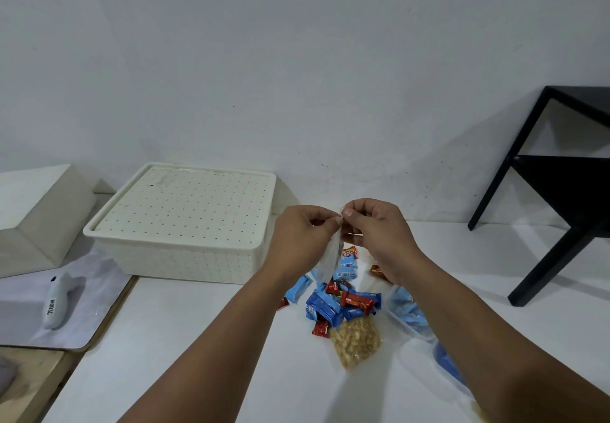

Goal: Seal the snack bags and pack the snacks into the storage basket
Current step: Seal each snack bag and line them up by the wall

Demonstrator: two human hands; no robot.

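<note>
My left hand [302, 234] and my right hand [376, 234] meet above the table, both pinching the top edge of a clear plastic snack bag [330, 261] that hangs down between them. Below lies a pile of blue and red wrapped snacks [333, 300] and a clear bag of peanuts [356, 341]. A cream storage basket [185, 224] with a perforated lid on it stands to the left of my hands, against the wall.
Clear bags with blue snacks [407, 313] lie at the right under my right forearm. A black side table [561, 198] stands at the far right. A grey handheld device [57, 300] lies on a mat at the left, beside a cream box [36, 218].
</note>
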